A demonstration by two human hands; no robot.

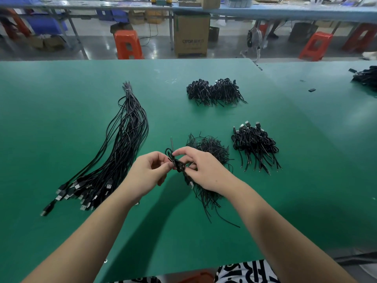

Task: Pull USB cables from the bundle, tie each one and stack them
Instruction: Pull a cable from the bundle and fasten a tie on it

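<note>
A long bundle of black USB cables (122,144) lies on the green table (61,99) at the left, tied at its far end, plugs fanned out near me. My left hand (149,172) and my right hand (204,168) both pinch one small coiled black cable (177,163) above the table, with its thin end sticking up. Under my right hand lies a heap of tied cables (210,148). Two more heaps of tied cables sit to the right (255,144) and farther back (214,91).
Another black cable heap (366,77) lies at the table's far right, with a small black piece (311,90) near it. Beyond the far edge stand orange stools (127,44), a cardboard box (191,34) and workbenches.
</note>
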